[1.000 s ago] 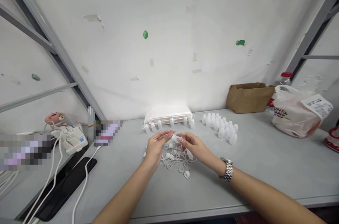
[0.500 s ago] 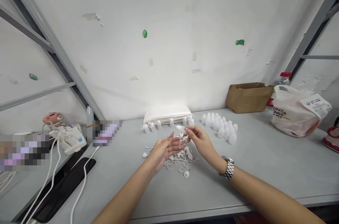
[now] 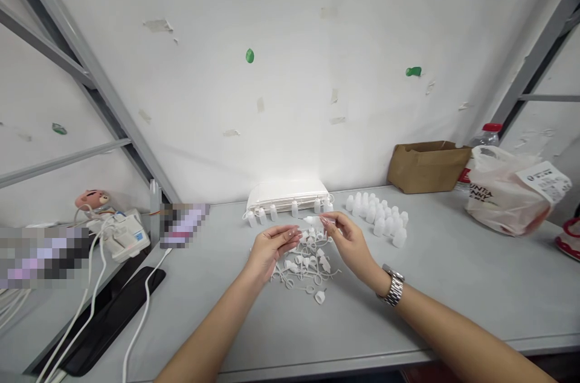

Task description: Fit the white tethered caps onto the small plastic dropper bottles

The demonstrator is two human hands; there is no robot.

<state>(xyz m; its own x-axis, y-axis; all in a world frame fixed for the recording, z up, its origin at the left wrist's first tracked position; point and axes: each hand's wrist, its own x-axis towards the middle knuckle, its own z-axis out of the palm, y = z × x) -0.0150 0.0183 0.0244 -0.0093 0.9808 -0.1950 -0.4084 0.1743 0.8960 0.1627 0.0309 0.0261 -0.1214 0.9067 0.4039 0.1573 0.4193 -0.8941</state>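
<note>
My right hand pinches a small white needle-tip bottle, which lies sideways with its thin tip pointing left. Just left of that tip is my left hand, its thumb and fingers drawn together; whatever they pinch is too small to make out. Beneath both hands lies a loose heap of white caps with ring straps. One white cap sits at the near edge of the heap.
Capped bottles stand in a row before a white box-like block. Several open bottles are grouped at right. Behind are a cardboard box and a plastic bag. Cables and a black phone lie left.
My left hand has turned from an open palm to fingers drawn together, moving slightly left. The bottle in my right hand has levelled out, and more of the heap shows.
</note>
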